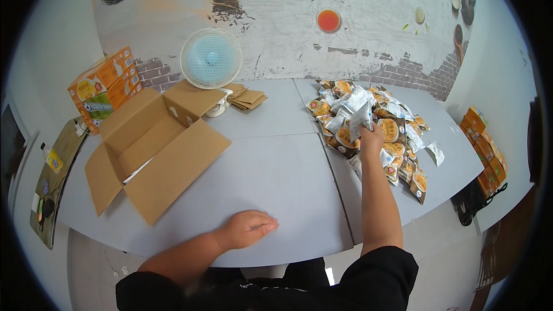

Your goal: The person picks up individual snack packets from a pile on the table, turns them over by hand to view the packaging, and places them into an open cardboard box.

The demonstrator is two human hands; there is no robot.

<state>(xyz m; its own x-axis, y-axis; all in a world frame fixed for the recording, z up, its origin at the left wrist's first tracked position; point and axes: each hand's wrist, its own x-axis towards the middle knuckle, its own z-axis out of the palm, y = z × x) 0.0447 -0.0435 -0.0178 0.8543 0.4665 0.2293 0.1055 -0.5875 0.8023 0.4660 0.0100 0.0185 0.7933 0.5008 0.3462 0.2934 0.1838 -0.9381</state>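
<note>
My right hand (pixel 371 138) is closed on the edge of a silvery-white packet (pixel 361 117), held over a heap of brown and orange snack packets (pixel 391 130) on the right of the table. Some packets in the heap lie with their printed white backs up. My left hand (pixel 250 228) rests near the table's front edge, fingers loosely curled together, with nothing seen in it. To its upper left stands an open cardboard box (pixel 177 170), flaps spread, with a white sheet or packet (pixel 138 170) inside along the near wall.
A round fan (pixel 211 58) with a white wire guard stands behind the box, beside flat cardboard pieces (pixel 247 96). Orange printed cartons (pixel 106 86) are stacked at the back left. One loose packet (pixel 435 153) lies right of the heap. More orange cartons (pixel 484 151) stand beyond the table's right edge.
</note>
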